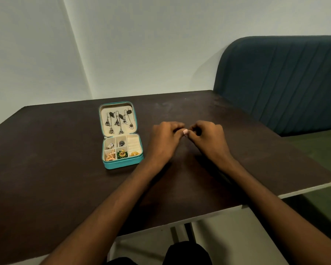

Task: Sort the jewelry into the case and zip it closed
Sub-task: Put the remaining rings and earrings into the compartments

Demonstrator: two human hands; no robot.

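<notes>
Case lies open on the table, lid hung with earrings, most trays filled, ring rolls bare. Both hands, left and right, are curled fingertip to fingertip beside it; what is pinched cannot be told. Zipping is judged not yet begun.

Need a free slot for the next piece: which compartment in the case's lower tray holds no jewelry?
The tall ribbed compartment at the tray's far right of the teal case; its cream rolls are bare, while the smaller compartments each hold jewelry.
</notes>
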